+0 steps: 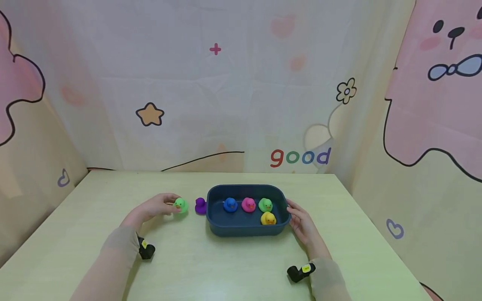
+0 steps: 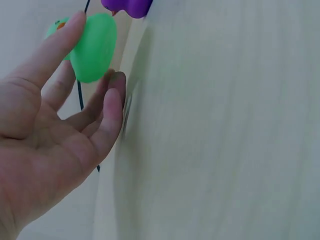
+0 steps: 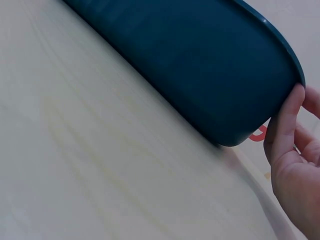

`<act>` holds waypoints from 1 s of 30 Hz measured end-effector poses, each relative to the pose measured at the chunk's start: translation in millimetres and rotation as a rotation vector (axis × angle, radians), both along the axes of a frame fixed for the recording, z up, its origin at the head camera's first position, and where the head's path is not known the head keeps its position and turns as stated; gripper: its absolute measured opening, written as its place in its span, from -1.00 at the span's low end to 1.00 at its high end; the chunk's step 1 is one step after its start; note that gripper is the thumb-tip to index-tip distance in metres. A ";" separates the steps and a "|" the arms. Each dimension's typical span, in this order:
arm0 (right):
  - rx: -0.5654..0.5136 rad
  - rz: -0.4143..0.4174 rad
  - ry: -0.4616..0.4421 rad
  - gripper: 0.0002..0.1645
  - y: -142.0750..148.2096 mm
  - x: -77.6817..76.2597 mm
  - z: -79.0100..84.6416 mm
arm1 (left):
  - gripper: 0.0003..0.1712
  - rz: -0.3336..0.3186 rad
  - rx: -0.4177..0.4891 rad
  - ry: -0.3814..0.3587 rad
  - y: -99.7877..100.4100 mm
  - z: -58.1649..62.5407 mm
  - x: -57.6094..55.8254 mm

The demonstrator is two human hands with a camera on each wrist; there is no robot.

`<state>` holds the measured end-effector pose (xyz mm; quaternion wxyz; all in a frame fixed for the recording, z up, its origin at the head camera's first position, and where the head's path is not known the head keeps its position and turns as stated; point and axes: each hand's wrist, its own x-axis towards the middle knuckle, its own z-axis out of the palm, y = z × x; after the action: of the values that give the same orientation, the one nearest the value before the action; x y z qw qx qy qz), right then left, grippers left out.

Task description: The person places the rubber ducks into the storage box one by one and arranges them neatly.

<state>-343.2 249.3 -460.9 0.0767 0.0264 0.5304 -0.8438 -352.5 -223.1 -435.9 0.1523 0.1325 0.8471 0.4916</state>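
A green rubber duck (image 1: 181, 205) is pinched between the thumb and fingers of my left hand (image 1: 160, 205); in the left wrist view the duck (image 2: 94, 49) sits at the fingertips, the lower fingers loosely curled. Just right of it, a purple rubber duck (image 1: 200, 206) stands on the table against or close beside the left end of a dark blue bin (image 1: 233, 230). Inside the bin are a blue duck (image 1: 230, 205), a pink duck (image 1: 248, 205), another green duck (image 1: 265, 205) and a yellow duck (image 1: 268, 218). My right hand (image 1: 306, 225) holds the bin's right end at the rim, fingertips partly hidden.
The pale table (image 1: 226, 267) reaches back to a printed cloth backdrop (image 1: 188, 83), with more cloth at both sides. Each wrist wears a small black camera, one left (image 1: 146, 249) and one right (image 1: 301, 272).
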 end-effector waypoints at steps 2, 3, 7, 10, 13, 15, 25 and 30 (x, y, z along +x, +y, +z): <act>0.000 0.001 -0.003 -0.73 -0.3 0.1 0.5 | -0.31 0.034 0.074 -0.035 -1.0 -1.9 0.2; 0.000 0.002 -0.003 -0.73 -0.4 0.3 0.8 | -0.30 0.046 0.104 -0.050 -1.7 -3.0 0.4; 0.000 0.003 -0.010 -0.72 -0.3 0.7 1.9 | -0.24 0.128 0.243 -0.129 -2.5 -7.5 0.1; 0.012 0.009 -0.014 -0.67 0.2 0.7 2.5 | -0.21 0.184 0.318 -0.170 -2.7 -10.2 0.9; 0.023 0.009 -0.011 -0.65 0.5 0.9 2.0 | -0.20 0.209 0.359 -0.190 -3.1 -12.4 1.9; 0.021 0.006 -0.001 -0.67 0.5 0.9 1.5 | -0.19 0.221 0.379 -0.198 -3.2 -13.2 2.6; -0.018 0.022 0.001 -0.72 1.8 1.0 2.1 | -0.18 0.240 0.406 -0.205 -0.6 -10.7 5.6; -0.019 0.018 -0.004 -0.69 1.0 0.6 1.9 | -0.20 0.227 0.400 -0.186 4.8 -4.9 7.0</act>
<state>-342.5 250.4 -459.0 0.0857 0.0226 0.5226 -0.8480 -345.5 -218.3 -440.8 0.1444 0.0182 0.7247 0.6735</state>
